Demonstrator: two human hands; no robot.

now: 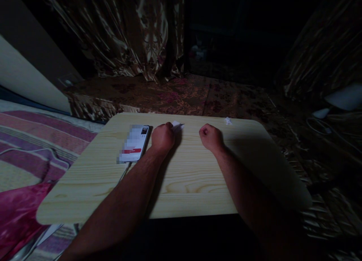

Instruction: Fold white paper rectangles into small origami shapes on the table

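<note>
A small piece of white paper (pixel 177 126) pokes out from my left hand (pixel 163 137), whose fingers are closed around it above the wooden table. The paper looks folded and comes to a point on the right. Apart from it, to the right, my right hand (pixel 211 136) is curled into a loose fist; the inside is hidden, so I cannot tell if it holds anything. Beyond the right hand, near the table's far edge, lies another small crumpled or folded white paper (pixel 228 121). Just left of my left hand rests a phone (pixel 137 144) with its screen lit.
The light wooden table (pixel 186 185) has rounded corners. A white cable (pixel 123 173) runs from the phone under my left forearm. Left is a striped bedspread (pixel 36 140) with pink cloth (pixel 22 208). Behind hang patterned curtains (pixel 147 31); a white lamp-like object (pixel 345 97) stands right.
</note>
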